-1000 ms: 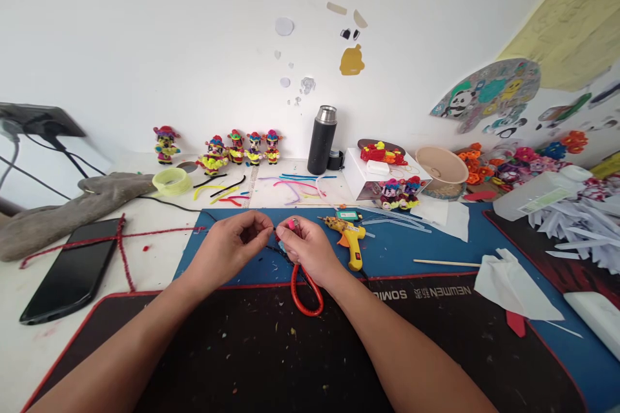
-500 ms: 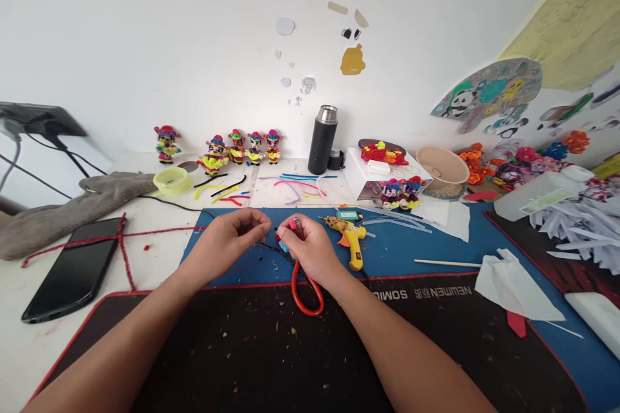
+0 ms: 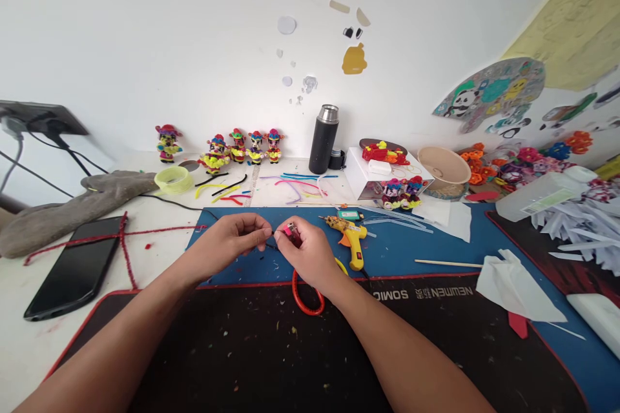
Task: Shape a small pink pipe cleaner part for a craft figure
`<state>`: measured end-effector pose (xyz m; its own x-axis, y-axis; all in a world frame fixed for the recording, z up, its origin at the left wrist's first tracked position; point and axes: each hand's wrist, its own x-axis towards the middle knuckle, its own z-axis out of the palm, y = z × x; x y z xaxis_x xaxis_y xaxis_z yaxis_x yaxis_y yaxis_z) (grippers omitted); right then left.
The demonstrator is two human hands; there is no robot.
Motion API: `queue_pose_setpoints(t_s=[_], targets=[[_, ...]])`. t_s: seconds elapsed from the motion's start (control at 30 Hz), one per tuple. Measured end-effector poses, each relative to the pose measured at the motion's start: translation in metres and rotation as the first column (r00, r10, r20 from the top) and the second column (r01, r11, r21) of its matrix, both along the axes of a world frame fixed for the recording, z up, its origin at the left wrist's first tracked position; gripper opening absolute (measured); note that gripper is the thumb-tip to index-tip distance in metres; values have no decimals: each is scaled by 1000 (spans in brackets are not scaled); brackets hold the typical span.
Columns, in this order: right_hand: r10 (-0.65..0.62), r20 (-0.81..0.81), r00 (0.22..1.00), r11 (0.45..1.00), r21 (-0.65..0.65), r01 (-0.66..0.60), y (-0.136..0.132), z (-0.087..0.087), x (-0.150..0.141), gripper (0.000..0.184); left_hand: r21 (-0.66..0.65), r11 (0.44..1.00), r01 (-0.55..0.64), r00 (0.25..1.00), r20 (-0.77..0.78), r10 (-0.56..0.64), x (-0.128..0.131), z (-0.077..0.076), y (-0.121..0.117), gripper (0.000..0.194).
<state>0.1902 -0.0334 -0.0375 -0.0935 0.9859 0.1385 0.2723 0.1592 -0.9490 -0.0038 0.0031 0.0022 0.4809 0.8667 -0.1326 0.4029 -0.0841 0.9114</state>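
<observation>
We worked over a white counter (image 3: 150, 255), which extended to the left of both grips and beyond them. A black mat (image 3: 252, 348) lay on the near side of the grips; a blue mat (image 3: 387, 251) lay beneath them and reached well to the right. A grey branch-shaped piece (image 3: 43, 222) lay far to the left of the grips. A white box (image 3: 356, 181) stood beyond and to the right of them. A black phone (image 3: 72, 268) lay left of the left grip, with dark red fuzzy stems (image 3: 167, 231) crossing it.

We kept the left grip (image 3: 237, 239) closed, thumb and finger pinched; we could not tell whether it grasped anything. We kept the right grip (image 3: 310, 255) closed, holding a small pink piece. Fingertips of both grips were close together.

A black flask (image 3: 323, 142) stood beyond the right grip. A yellow glue gun (image 3: 352, 242) lay just right of it. Five figures (image 3: 217, 155) stood beyond the left grip. A red loop (image 3: 308, 302) showed below the right grip, on its near side. The pink piece (image 3: 289, 230) was at the fingers of the right grip. A tiny dark end (image 3: 272, 233) showed between the two grips.
</observation>
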Motion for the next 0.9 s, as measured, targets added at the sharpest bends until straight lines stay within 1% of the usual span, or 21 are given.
queue_pose_setpoints(t_s=[0.17,0.3,0.4,0.47,0.57,0.7,0.8,0.9], targets=[[-4,47,999,1000,29,3,0,-1,0,11,-1,1000,6,1000,-4,-6,0,-1,1,35],[-8,77,997,999,47,4,-1,-2,-1,11,42,999,12,1000,-13,-11,0,-2,1,31],[-4,62,998,999,38,1,-1,-1,-2,11,81,997,16,1000,-19,-14,0,-2,1,29],[5,13,1000,1000,15,-5,-1,0,-1,12,111,994,1,1000,-27,2,0,-2,0,29],[21,-100,995,999,-29,-24,0,0,0,17,186,980,-67,997,-35,75,1,-2,-1,29],[57,-265,963,989,-113,-90,4,-3,1,30,311,934,-174,980,-38,195,1,-4,-1,28],[84,-364,928,971,-178,-158,5,-6,1,41,386,901,-198,971,-47,233,2,-6,-2,26],[114,-426,897,952,-212,-222,5,-8,-1,49,432,882,-186,973,-44,226,4,-8,-5,24]])
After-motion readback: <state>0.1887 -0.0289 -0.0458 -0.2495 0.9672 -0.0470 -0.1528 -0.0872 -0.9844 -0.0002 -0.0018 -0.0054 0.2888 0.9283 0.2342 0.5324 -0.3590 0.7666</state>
